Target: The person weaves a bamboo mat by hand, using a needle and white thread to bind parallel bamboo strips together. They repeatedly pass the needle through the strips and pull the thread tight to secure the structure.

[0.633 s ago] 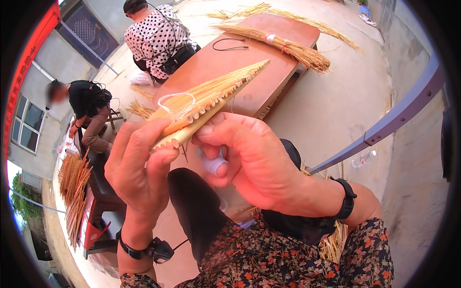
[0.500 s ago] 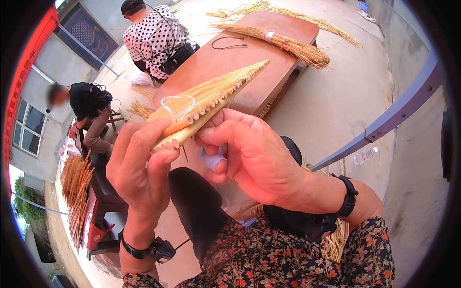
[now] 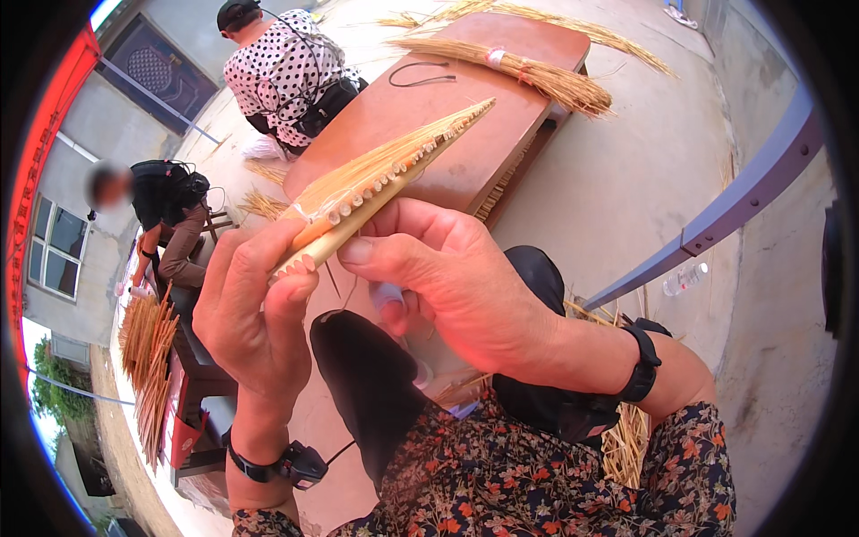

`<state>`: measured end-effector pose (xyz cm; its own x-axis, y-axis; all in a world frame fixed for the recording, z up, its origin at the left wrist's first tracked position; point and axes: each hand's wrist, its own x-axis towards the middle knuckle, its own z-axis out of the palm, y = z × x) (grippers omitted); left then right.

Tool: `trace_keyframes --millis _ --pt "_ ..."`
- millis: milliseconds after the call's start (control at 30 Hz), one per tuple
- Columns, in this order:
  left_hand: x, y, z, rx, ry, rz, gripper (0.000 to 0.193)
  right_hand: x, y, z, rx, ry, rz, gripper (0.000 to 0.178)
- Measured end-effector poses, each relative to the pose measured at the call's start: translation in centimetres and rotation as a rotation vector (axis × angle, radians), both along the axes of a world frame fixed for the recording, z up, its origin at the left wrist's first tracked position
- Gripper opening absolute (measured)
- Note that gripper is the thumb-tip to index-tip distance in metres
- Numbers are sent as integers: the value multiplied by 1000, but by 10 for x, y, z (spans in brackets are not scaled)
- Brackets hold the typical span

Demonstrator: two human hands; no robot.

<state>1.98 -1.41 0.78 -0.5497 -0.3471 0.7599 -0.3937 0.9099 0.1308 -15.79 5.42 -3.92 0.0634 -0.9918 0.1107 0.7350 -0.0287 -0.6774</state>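
A tapering panel of sewn straw stalks (image 3: pixel 358 183), with round cut ends along its near edge, points away to the upper right. My left hand (image 3: pixel 255 295) is closed on its near-left end, with the thumb below the cut ends and fingers on top. My right hand (image 3: pixel 456 277) is closed at the underside, its thumb tip against the thick pale lower stalk and its index finger partly hidden behind. One right finger wears a pale purple wrap (image 3: pixel 386 295). White thread (image 3: pixel 324 204) lies across the top near my left fingers. A thin dark needle-like tip (image 3: pixel 333 281) pokes out below.
A low brown table (image 3: pixel 438 125) ahead bears a tied straw bundle (image 3: pixel 510 67) and a black cord (image 3: pixel 420 79). Cut stalks (image 3: pixel 145 358) are piled at left. Two people (image 3: pixel 286 72) work beyond. A blue-grey metal bar (image 3: pixel 716 215) and a plastic bottle (image 3: pixel 685 279) are at right.
The raised loop of white thread on top has been drawn down small. My right thumb has moved left onto the lower stalk, and a strand now shows beneath the panel.
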Motion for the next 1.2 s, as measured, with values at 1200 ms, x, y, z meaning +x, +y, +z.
trace_keyframes --millis 1200 --pt "-27 82 -127 -166 -236 44 53 16 108 -124 127 164 -442 23"
